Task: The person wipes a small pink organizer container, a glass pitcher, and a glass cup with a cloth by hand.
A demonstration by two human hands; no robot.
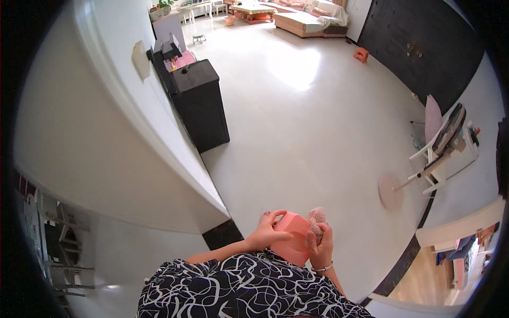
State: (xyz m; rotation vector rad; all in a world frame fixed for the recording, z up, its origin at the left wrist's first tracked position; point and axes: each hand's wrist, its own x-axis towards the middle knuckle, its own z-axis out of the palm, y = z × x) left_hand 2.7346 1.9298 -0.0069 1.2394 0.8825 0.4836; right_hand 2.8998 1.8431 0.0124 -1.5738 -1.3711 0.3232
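Close in front of my body I hold a small coral-pink plastic stool (291, 249), tilted. My left hand (262, 233) grips its left side, with the thumb across the near face and the fingers round the upper edge. My right hand (321, 249) is closed on a bunched, fuzzy pinkish-grey cloth (317, 217) at the stool's right side. The cloth appears to touch the stool there. The right fingertips are partly hidden behind the cloth.
A black cabinet (199, 106) stands by the wall end at left. On the right are a round-based stand fan (391, 192) and a white chair (436, 175). Farther off are an orange stool (361, 54), dark double doors (419, 47) and a sofa (299, 24).
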